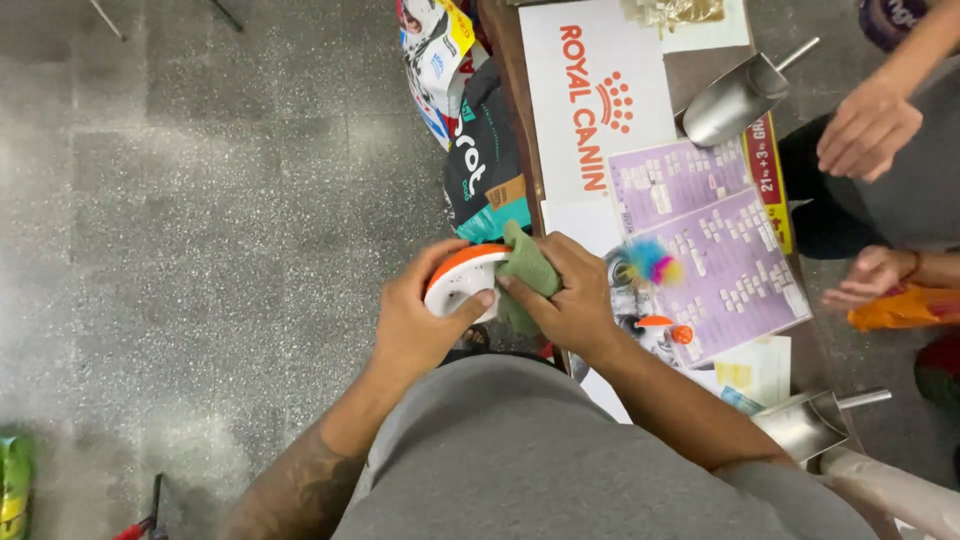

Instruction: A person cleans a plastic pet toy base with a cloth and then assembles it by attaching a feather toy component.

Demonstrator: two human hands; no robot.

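My left hand [415, 320] grips a round white and orange plastic toy [462, 281] from its left side, thumb across the white face. My right hand [567, 290] holds a green cloth [525, 268] bunched against the toy's right edge. Both hands meet in front of my grey shirt, at the left edge of a wooden counter [508, 70]. Just right of my right hand a multicoloured feather tuft [651, 263] sticks up, with a small orange and white piece [660, 325] below it on the counter.
The counter holds a white printed sheet [590, 90], purple printed charts [715, 250] and two metal scoops [735, 98] [812, 420]. Pet food bags [480, 150] lean against the counter's left side. Another person's hands [868, 125] [868, 275] rest at the right. Grey speckled floor [200, 200] lies left.
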